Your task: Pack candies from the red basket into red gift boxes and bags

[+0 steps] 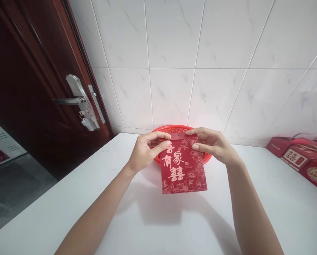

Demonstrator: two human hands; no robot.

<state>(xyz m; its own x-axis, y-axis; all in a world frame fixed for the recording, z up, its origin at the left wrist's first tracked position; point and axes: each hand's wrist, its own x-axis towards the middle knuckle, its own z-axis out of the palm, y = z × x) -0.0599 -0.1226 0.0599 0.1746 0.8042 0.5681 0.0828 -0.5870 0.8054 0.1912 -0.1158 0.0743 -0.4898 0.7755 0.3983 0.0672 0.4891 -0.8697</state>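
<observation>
One red packet (184, 168), top between fingers (160, 134)

White tiles (171, 35) with faint gray veining cover the wall behind a white table (76, 209), while a dark reddish-brown door (28, 71) at left bears a metal handle (68, 101) with keys (87, 123) hanging below it. Gray flooring (20, 184) shows beyond the table's edge. Soft shadows cross the tabletop, and pale light reflects off the tiles at far right.

basket (171, 126) partly hidden behind red packet (183, 177), boxes (294, 157) cut off, small print (192, 166) unreadable
</observation>
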